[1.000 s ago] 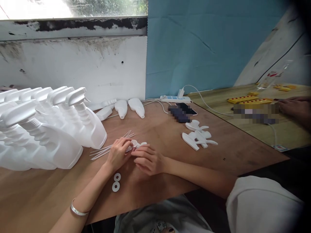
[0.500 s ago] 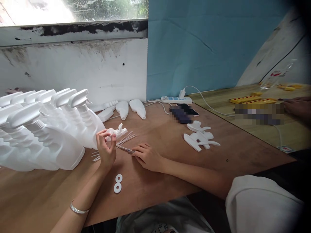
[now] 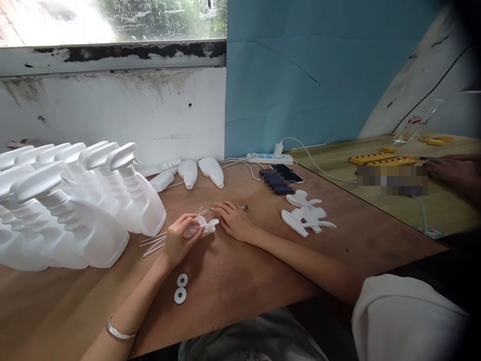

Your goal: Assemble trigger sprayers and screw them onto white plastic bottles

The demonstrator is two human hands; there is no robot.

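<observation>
My left hand (image 3: 182, 238) is closed on a white spray trigger head (image 3: 211, 226), its lever pointing right. Close beside it, my right hand (image 3: 235, 220) lies low over the table with its fingers stretched out. A slim metal tool (image 3: 244, 207) passes under those fingers; its dark end sticks out on the right and its middle is hidden. Several thin white tubes (image 3: 154, 243) lie behind and left of my left hand. Two white ring washers (image 3: 180, 295) rest on the table nearer to me.
Rows of white spray bottles (image 3: 93, 220) stand on the left. More trigger parts (image 3: 304, 220) lie on the right, and white shells (image 3: 211, 171) at the back near a power strip (image 3: 270, 159) and phones (image 3: 287, 173). Another person's hand (image 3: 454, 170) is at the far-right table.
My left hand has moved right and slightly down with the trigger head. My right hand has gone up and the metal tool has shifted away from me, to the right.
</observation>
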